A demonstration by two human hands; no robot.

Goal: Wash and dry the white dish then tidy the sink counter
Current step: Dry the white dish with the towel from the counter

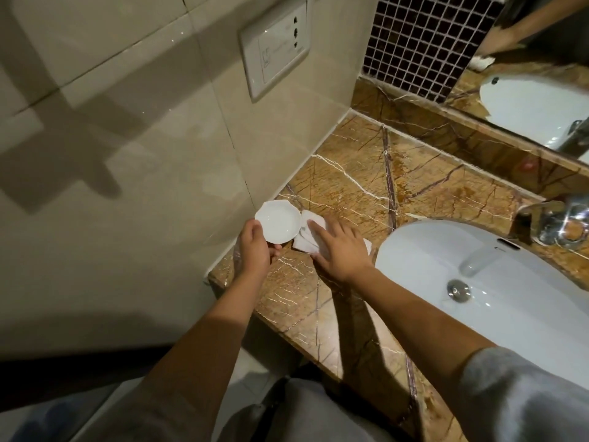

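Observation:
A small white dish [278,221] with a faceted rim is held at the left end of the brown marble counter [350,183], close to the wall. My left hand [255,250] grips its near edge, thumb on the rim. Right beside the dish lies a folded white cloth [305,240] on the counter. My right hand [339,250] rests flat on that cloth, fingers spread and pointing toward the dish.
A white oval sink basin [430,250] with a metal drain [459,290] is set in the counter to the right. A chrome faucet [554,223] stands behind it. Beige wall tiles and a wall socket [275,47] are on the left; a mirror [535,68] is at the back right.

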